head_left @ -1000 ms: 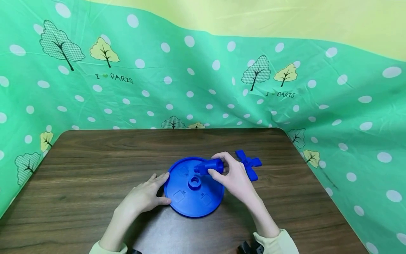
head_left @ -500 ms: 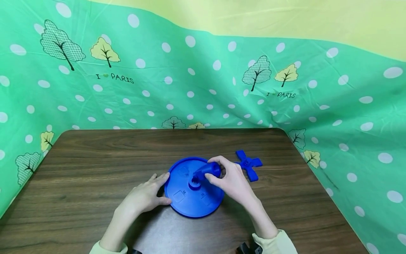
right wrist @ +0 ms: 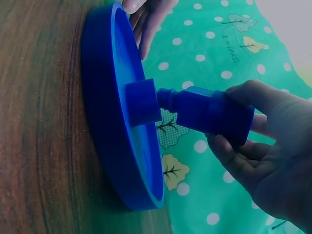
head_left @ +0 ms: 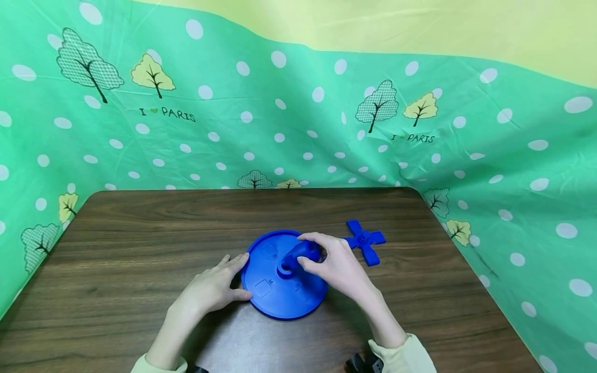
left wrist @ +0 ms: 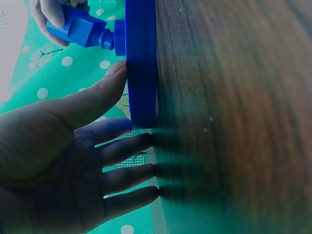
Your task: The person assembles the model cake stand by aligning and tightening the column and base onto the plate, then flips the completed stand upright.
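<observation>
Blue faceted peg at the centre of a shallow, round blue dish

The dish lies flat on a brown wood-grain table; its low rim encloses a smooth floor with square outlines. From the middle rises a hollow cylindrical blue collar. The peg leans tilted at the collar's mouth, narrow stepped tip foremost; whether the tip enters the opening cannot be told. The right hand bends thumb and fingers around the peg's wide end, gripping it. The left hand has nearly straight, spread fingers, its thumb and index finger touching the dish's rim. A flat, four-bladed blue cross with a small round hub lies just beyond the right hand. Behind hangs a creased green fabric sheet, printed with white dots and trees.
</observation>
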The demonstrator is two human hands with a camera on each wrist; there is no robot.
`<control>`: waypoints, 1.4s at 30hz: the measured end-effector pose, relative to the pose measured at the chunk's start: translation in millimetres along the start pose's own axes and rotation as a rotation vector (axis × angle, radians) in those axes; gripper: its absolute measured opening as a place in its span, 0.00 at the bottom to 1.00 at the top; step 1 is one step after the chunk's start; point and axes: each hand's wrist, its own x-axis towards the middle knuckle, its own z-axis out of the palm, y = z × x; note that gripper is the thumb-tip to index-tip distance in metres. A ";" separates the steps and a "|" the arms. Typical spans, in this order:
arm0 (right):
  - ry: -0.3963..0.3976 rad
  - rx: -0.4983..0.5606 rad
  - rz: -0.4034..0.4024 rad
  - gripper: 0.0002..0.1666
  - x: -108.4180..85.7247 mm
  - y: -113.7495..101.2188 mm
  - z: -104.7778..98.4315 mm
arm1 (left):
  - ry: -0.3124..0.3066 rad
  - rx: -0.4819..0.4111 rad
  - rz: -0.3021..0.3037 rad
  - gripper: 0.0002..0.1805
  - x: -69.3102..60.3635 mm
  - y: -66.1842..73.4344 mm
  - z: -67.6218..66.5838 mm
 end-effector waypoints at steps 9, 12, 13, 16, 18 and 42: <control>-0.010 -0.037 -0.045 0.32 3.8 -6.8 9.0 | 0.003 0.001 -0.002 0.50 -1.3 0.2 -0.7; 0.003 -0.041 -0.029 0.33 4.3 -8.8 13.0 | 0.005 0.005 -0.002 0.50 -1.2 0.3 -0.6; 0.008 -0.041 -0.020 0.33 4.5 -9.4 14.3 | 0.005 0.004 -0.005 0.50 -1.2 0.2 -0.4; 0.027 -0.025 0.004 0.32 4.7 -10.5 17.5 | 0.006 0.002 -0.008 0.50 -1.2 0.0 0.0; 0.039 -0.021 0.016 0.32 4.5 -11.0 19.5 | 0.008 0.000 -0.007 0.50 -1.0 -0.3 0.4; -0.062 0.098 0.017 0.27 4.3 -6.5 17.8 | 0.014 -0.002 -0.003 0.50 -1.1 1.7 -1.1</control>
